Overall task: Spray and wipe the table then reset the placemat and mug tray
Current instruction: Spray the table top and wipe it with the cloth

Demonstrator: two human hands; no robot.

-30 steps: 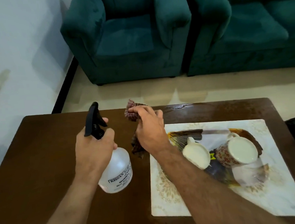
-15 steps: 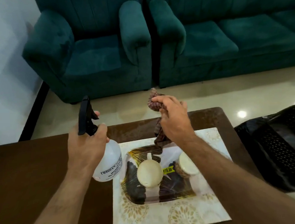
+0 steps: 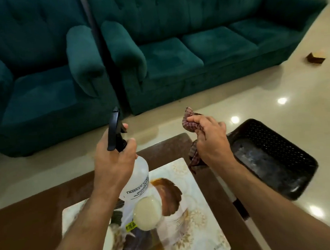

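Step in hand: judging by the scene, the placemat (image 3: 192,205) and tray (image 3: 146,242) are back on the counter (image 3: 32,225), so the tools look due to be put away, probably into the black basket (image 3: 271,158) on the floor right of the counter.
Left hand (image 3: 112,161): wrapped round the neck of the spray bottle (image 3: 138,175), one finger near the trigger, holding it above the placemat's far-left part.
Right hand (image 3: 210,141): pinching a crumpled reddish cloth (image 3: 190,120), which hangs over the counter's far-right corner, beside the basket.
Doing it well: carry the bottle upright and keep the finger off the trigger so nothing sprays the placemat; lower the cloth into the basket rather than drop it.
Task things: the placemat lies flat on the counter's right part; the tray sits on it with one mug (image 3: 147,214) plainly visible; a pale shape behind the left forearm may be a second mug.
In the way: the mug stands just below the bottle, so a low swing could knock it.
Around: green sofas (image 3: 195,48) beyond the counter; a small brown box (image 3: 316,56) on the floor far right.
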